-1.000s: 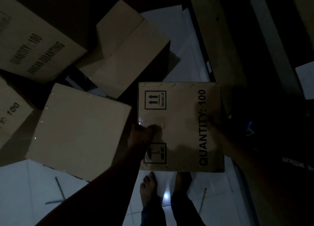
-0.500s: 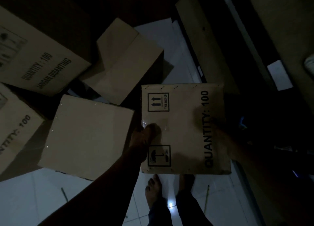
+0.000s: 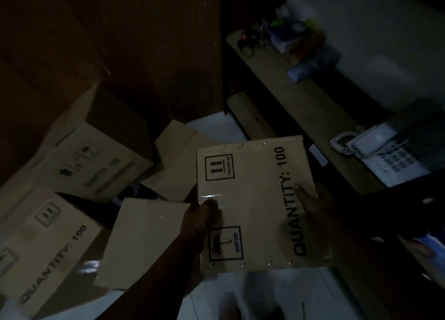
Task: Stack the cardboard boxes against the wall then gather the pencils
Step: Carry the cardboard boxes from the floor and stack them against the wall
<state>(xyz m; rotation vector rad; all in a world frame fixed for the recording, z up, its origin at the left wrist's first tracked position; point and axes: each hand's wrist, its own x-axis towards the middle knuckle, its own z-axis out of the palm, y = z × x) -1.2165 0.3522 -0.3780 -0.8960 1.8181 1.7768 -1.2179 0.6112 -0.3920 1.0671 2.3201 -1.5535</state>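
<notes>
View: head camera, the only one, looking down in dim light.
Held box: the held box (image 3: 255, 199) sits at the centre of the frame. It is lifted clear of the floor (image 3: 214, 127), printed face up and roughly level.
Left hand: the left hand (image 3: 201, 215) grips the edge at 9 o'clock, with its thumb pressed on the top face by the tape strip. Its other fingers are hidden underneath, presumably bearing the weight.
Right hand: the right hand (image 3: 313, 204) clasps the edge at 3 o'clock, with one digit laid over the "QUANTITY" print. The rest is lost in shadow.
Why so held: I judge that gripping opposite edges keeps a wide box level and easy to steer.
Loose boxes: the far printed box (image 3: 96, 160) lies tilted at 9 o'clock and the near printed box (image 3: 43, 242) at 8. The plain box (image 3: 144, 238) at 7 is just beside the held one, and the flapped box (image 3: 175, 165) is at 10. None is squarely stacked.
Wall: the dark panel (image 3: 144, 42) at 12 o'clock is probably the stacking spot.
Desk: the desk (image 3: 301, 98) runs from 1 to 3 o'clock and carries a telephone (image 3: 385, 151), so the right side is tight.
Pencils: a thin stick (image 3: 302, 307) on the floor at 6 o'clock may be a pencil, but it is too dim to tell.
Stage: stacking has hardly begun, and the pencils come later.
</notes>
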